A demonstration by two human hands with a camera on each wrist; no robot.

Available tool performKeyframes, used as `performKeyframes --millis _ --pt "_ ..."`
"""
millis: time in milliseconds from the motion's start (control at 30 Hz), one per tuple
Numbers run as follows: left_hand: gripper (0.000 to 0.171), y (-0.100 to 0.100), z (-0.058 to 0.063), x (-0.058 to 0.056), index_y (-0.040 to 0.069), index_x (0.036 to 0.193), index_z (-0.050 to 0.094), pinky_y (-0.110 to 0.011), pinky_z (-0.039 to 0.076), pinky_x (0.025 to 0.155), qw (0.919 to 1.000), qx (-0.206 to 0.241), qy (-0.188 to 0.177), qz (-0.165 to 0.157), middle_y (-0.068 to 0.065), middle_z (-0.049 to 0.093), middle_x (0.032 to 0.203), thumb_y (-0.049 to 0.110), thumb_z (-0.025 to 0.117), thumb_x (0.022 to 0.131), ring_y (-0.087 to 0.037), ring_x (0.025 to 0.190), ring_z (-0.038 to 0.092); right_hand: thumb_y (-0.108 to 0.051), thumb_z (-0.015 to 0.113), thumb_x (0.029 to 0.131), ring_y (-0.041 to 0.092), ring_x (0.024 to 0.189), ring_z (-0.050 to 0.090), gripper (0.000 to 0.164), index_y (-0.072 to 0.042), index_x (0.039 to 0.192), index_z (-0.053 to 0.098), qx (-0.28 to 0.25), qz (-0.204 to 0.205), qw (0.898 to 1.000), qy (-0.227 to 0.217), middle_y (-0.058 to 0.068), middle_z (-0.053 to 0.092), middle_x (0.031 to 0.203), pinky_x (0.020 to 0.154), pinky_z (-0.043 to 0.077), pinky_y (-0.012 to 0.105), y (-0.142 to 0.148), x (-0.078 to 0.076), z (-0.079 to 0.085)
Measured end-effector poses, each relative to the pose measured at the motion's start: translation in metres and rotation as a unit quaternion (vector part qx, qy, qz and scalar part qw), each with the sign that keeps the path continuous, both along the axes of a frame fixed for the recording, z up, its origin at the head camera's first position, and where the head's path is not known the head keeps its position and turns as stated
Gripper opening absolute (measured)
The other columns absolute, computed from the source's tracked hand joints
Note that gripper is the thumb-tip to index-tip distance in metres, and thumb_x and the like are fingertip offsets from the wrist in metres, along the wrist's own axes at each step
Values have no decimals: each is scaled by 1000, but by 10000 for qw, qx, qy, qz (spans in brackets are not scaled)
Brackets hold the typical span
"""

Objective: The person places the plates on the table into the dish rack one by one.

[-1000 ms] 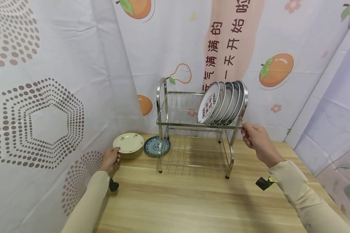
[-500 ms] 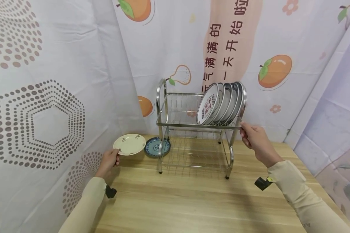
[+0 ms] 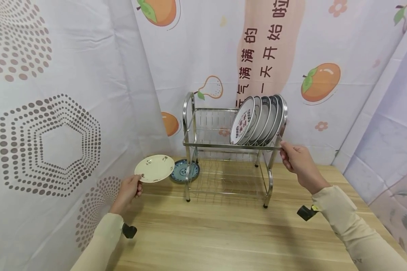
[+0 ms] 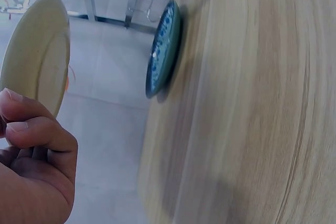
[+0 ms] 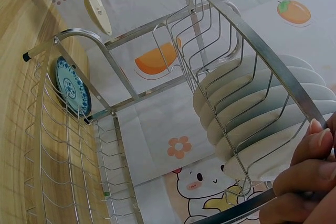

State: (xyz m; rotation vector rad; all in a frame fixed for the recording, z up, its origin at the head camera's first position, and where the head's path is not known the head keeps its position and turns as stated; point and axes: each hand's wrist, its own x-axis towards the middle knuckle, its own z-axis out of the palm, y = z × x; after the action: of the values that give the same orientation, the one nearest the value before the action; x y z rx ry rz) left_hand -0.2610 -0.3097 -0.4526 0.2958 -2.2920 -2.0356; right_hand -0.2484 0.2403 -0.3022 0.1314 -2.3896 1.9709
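Note:
My left hand [image 3: 128, 190] pinches the near-left rim of a cream plate [image 3: 155, 168] with small dark motifs. In the left wrist view the cream plate [image 4: 42, 56] is held up off the table, its rim between thumb and fingers. A blue patterned plate [image 3: 184, 171] lies on the table behind it, partly overlapped in the head view. My right hand [image 3: 298, 163] grips the front right corner of a two-tier metal dish rack [image 3: 220, 145]. Several white plates with dark rims [image 3: 242, 121] stand on edge at the right end of its upper tier.
The rack's lower tier [image 5: 68, 150] shows only wire dividers in the right wrist view. Printed curtains [image 3: 203, 45] hang behind and at both sides of the wooden table [image 3: 203, 229]. A black wrist camera [image 3: 129, 230] hangs below the left sleeve.
The left hand has lifted the cream plate a little and carried it slightly right, toward the blue plate and the rack. The right hand stays on the rack corner.

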Motion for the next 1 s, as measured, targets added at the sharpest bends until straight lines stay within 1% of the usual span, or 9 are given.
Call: performKeyframes --millis 100,233,333,400,533,667,833,1000 --pt "31 3 3 4 4 81 51 -20 40 45 9999 80 73 -38 2 48 61 19 43 107 -7 48 46 -42 49 109 6 46 38 49 -13 71 58 -3 7 10000 -8 -5 45 54 41 28 26 0 -1 0" --pt "32 5 5 10 3 83 51 -20 39 45 9995 51 197 -241 2 46 61 20 43 108 -7 48 45 -43 49 109 6 46 38 49 -12 71 58 16 -7 10000 -27 -5 45 54 41 29 26 0 0 -1" --pt "32 7 7 14 3 84 50 -20 38 45 9988 52 295 -381 1 45 61 21 42 109 -8 48 44 -44 49 109 6 46 38 49 -13 71 58 46 -13 10000 -38 -5 45 54 41 29 26 0 0 0" --pt "33 9 8 17 5 82 49 -21 37 45 9983 99 382 -431 1 45 60 21 42 110 -8 48 43 -43 49 109 6 46 38 49 -14 70 58 34 -17 10000 -30 -5 45 54 41 29 26 0 0 1" --pt "33 13 13 21 6 81 49 -21 36 46 9970 146 519 -561 1 44 59 21 42 110 -9 47 42 -43 49 109 6 46 38 50 -10 72 58 10 -20 10000 13 -5 45 54 41 30 26 0 1 1" --pt "34 18 17 24 5 82 52 -21 36 46 9960 16 472 -754 1 44 60 22 41 110 -10 47 42 -43 50 109 6 46 38 51 -8 73 58 0 -10 10000 62 -4 45 54 41 30 26 0 1 1" --pt "36 22 19 27 6 79 50 -21 35 47 9938 -79 406 -1034 0 43 60 22 40 110 -11 48 42 -43 49 109 6 46 39 50 -11 72 57 8 5 10000 66 -5 45 54 41 30 26 0 1 0" --pt "39 26 20 30 7 76 50 -22 35 47 9902 -134 480 -1303 0 44 59 24 42 110 -11 48 42 -42 49 109 6 46 38 49 -13 70 58 27 -14 10000 81 -5 45 54 41 30 25 1 2 0"
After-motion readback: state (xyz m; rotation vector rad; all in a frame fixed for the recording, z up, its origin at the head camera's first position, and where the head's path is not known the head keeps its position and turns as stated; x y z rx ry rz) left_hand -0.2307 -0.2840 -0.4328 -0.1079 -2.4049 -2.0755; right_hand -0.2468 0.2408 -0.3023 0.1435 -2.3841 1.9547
